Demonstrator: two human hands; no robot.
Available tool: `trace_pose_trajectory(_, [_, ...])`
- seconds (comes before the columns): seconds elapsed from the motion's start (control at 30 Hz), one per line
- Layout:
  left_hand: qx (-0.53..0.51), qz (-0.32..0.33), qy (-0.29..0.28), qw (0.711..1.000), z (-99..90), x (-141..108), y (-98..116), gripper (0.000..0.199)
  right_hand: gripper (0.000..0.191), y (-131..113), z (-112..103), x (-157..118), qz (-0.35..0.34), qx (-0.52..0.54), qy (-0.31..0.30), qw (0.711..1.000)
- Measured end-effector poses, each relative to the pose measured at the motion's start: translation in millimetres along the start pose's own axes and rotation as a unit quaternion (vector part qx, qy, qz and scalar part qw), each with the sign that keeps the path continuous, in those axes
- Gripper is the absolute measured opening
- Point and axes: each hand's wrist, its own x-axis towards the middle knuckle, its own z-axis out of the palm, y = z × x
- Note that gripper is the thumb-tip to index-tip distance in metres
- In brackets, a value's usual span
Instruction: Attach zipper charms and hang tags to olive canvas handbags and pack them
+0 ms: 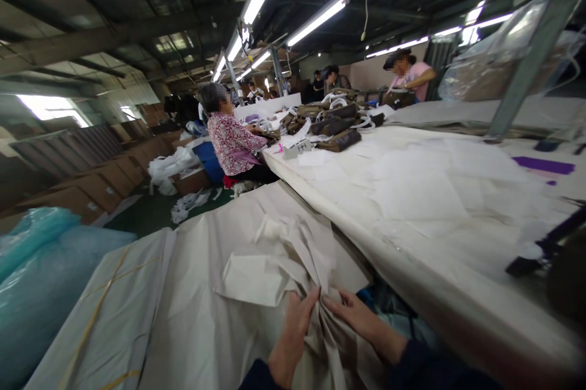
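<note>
A large, pale grey-beige sheet [196, 280], paper or cloth, lies spread in front of me, creased and bunched in the middle. My left hand [295, 320] is closed on a gathered fold of it, thumb on top. Close by on the right, my right hand [359, 317] pinches the same bunch, so the folds run up between both hands. A lighter, squarish flap [254, 278] of the material sticks out to the left of the bunch. Under the sheet's left side is a stack bound with yellow straps [98, 317].
To the right stands a long white-covered table [339, 195] with thin white sheets [425, 188] and a heap of dark brown bags [339, 121]. A person in a patterned shirt [233, 143] sits at its far left edge. Blue plastic-wrapped bundles [59, 286] are at my left, cardboard boxes [101, 188] behind.
</note>
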Motion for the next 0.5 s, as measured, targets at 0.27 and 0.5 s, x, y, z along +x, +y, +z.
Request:
trace_pose_trajectory(0.27, [-0.01, 0.135, -0.125, 0.983, 4.7, -8, 59, 0.041, 0.071, -73, -6, -58, 0.011, -0.029, -0.014, 0.999])
trace_pose_trajectory(0.5, [0.041, 0.192, -0.232, 0.953, 23.0, -6, 64, 0.024, 0.052, -52, -7, -54, 0.048, -0.04, 0.069, 0.996])
